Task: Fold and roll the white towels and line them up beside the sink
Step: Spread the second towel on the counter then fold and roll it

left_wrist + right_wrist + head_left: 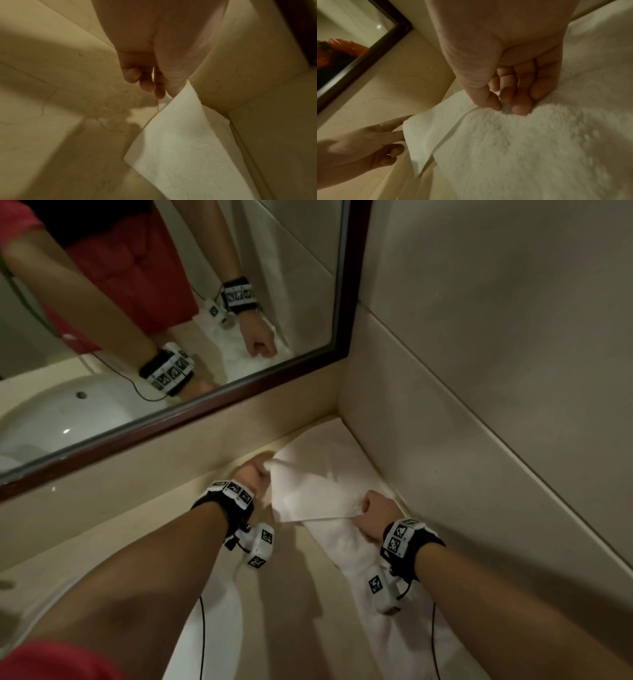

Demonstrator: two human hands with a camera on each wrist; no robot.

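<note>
White towel (318, 487) lies on the beige bench (144, 529) in the corner under the mirror (205, 412), its far end doubled back. The left hand (253, 474) pinches one corner of that flap; the right hand (373, 518) has its fingers (520, 106) closed on the opposite corner. If either pinch slips, or one hand pulls harder, the fold would likely land crooked against the wall (479, 371).
</note>
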